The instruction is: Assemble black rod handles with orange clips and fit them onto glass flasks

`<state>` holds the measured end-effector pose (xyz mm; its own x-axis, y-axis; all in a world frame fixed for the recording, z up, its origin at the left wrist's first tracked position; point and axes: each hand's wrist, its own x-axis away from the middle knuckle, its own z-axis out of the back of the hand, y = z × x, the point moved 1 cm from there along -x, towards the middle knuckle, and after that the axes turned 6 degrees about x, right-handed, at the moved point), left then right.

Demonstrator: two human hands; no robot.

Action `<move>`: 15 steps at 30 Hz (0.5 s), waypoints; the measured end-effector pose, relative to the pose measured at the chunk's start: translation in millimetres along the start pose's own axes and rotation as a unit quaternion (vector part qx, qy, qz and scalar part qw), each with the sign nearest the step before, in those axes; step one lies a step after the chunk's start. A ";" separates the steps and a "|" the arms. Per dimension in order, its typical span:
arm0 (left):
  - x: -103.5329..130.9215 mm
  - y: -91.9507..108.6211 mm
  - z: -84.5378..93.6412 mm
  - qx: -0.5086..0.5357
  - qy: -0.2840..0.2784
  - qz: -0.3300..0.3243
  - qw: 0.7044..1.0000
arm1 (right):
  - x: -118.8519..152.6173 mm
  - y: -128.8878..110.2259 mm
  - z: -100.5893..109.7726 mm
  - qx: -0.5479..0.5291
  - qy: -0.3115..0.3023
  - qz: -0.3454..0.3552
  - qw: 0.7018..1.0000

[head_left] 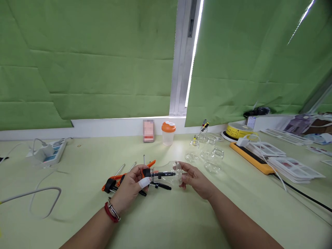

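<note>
A clear glass bottle (pixel 169 167) lies on its side in the air between my hands, its wide base to the right. My right hand (pixel 195 178) grips that base with thumb and fingers. At the bottle's neck, my left hand (pixel 131 186), with white tape round the thumb, holds a black and orange pump top (pixel 146 172). The pump's black tube reaches inside the bottle. Whether the top is fastened cannot be seen. Behind and under my left hand lie several more pump tops (pixel 110 185) with orange levers, metal rods and black tubes, partly hidden by the hand.
Several clear glass vessels (pixel 212 166) stand to the right, beyond my right hand. An orange-lidded cup (pixel 168 135) and a phone (pixel 148 131) stand at the back. A power strip (pixel 55 154) and cables lie left; an orange-black strip (pixel 251 159) and card stacks (pixel 293 167) lie right.
</note>
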<state>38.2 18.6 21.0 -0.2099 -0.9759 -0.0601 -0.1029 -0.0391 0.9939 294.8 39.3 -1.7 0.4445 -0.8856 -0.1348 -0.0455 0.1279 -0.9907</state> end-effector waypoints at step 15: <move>1.0 3.0 -1.9 0.007 0.007 0.007 1.000 | -0.1 0.3 0.7 -0.004 -0.024 -0.002 1.000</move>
<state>39.5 17.1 24.1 -0.1983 -0.9791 -0.0457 -0.1140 -0.0233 0.9932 295.5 39.8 -2.0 0.4866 -0.8638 -0.1307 -0.0518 0.1209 -0.9913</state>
